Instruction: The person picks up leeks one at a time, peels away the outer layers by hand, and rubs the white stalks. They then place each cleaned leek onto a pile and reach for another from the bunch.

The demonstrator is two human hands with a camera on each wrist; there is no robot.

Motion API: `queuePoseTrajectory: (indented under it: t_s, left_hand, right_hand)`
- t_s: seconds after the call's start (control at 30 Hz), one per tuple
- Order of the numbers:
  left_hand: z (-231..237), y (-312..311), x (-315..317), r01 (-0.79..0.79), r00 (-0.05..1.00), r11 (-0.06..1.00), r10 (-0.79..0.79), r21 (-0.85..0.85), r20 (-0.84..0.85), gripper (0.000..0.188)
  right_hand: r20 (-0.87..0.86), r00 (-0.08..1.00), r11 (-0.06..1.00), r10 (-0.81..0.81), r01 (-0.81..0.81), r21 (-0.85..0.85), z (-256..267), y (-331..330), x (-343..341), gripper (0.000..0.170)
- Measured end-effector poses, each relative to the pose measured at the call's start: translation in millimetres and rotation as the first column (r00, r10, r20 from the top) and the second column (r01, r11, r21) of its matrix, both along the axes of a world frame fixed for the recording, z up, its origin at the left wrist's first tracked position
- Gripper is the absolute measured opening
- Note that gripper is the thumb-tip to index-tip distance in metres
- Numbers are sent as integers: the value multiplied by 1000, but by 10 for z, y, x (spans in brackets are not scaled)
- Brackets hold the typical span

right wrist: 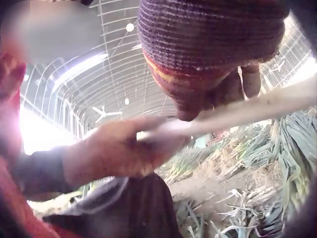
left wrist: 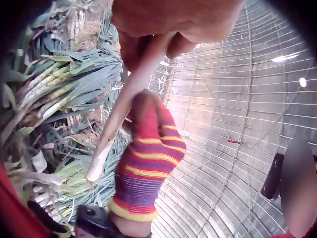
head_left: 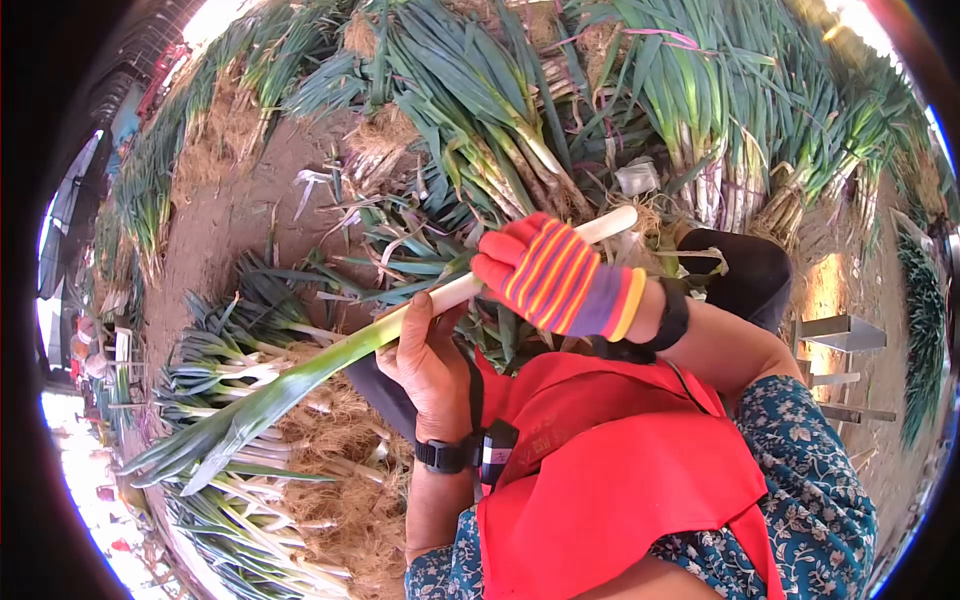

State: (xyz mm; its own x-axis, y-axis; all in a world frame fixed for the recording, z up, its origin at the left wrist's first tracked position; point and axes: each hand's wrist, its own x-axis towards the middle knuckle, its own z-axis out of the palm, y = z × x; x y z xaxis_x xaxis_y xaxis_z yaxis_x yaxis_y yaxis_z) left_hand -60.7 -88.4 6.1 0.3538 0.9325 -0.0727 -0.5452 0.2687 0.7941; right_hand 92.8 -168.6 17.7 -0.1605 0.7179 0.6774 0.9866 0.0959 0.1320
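Observation:
A long leek (head_left: 452,293) lies diagonally across both hands in the head view, its white end at the upper right and green leaves at the lower left. The bare left hand (head_left: 432,368) grips it where white turns to green, thumb on top. Further up the white shaft, the right hand (head_left: 560,278), in a striped knitted glove, curls its fingers round the leek. In the left wrist view the gloved hand (left wrist: 148,148) holds the stalk (left wrist: 119,111) below the bare hand (left wrist: 178,20). The right wrist view shows both hands on the pale shaft (right wrist: 247,110).
Tied leek bundles (head_left: 480,100) stand across the far side. Loose leeks (head_left: 250,510) with brown roots (head_left: 345,500) are piled at the lower left. Peeled leaves lie on the dirt floor (head_left: 225,225) ahead of the knees. A metal stand (head_left: 843,333) is at the right.

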Motion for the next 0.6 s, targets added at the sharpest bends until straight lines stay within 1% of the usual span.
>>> queuePoseTrajectory:
  t_s: [0.03, 0.1, 0.27, 0.33, 0.4, 0.43, 0.5, 0.53, 0.57, 0.6]
  left_hand:
    - [-8, -17, 19, 7, 1000, 1000, -7, -3, -1, 10]
    - [-28, -38, 20, 9, 1000, 999, -10, -32, -18, 11]
    - [73, -140, 12, 48, 997, 998, -51, -51, -53, 12]
    - [83, -153, 16, 65, 996, 997, -68, -50, -61, 12]
    - [58, -138, 11, 28, 997, 1000, -28, -13, -74, 13]
    - [44, -106, 3, 32, 997, 999, -33, -15, -73, 13]
    - [11, 20, -79, -4, 994, 1000, 6, 18, -107, 13]
    - [-32, 99, -119, -15, 993, 1000, 17, 14, -113, 15]
    - [-49, 138, -154, -19, 993, 1000, 21, 19, -115, 15]
    - [-61, 170, -192, -28, 993, 1000, 29, 12, -118, 15]
  right_hand:
    - [-1, 1000, 1000, -7, 7, -3, -18, -32, -11, 18]
    - [47, 998, 995, -42, 46, -89, -49, -67, -33, 17]
    - [60, 998, 994, -21, 27, -104, -26, -156, 3, 17]
    - [-30, 992, 967, -122, 112, -228, 10, -157, 108, 20]
    - [-189, 976, 988, -108, 85, -125, -68, -158, 281, 16]
    - [-264, 960, 994, -98, 82, -70, -101, -194, 402, 15]
    - [-273, 962, 999, -33, 41, 22, -19, -339, 639, 14]
    - [-228, 901, 930, -368, 361, -74, 38, -403, 646, 12]
    - [-173, 919, 933, -353, 334, -131, 56, -508, 755, 12]
    - [-177, 921, 936, -348, 329, -127, 32, -476, 755, 12]
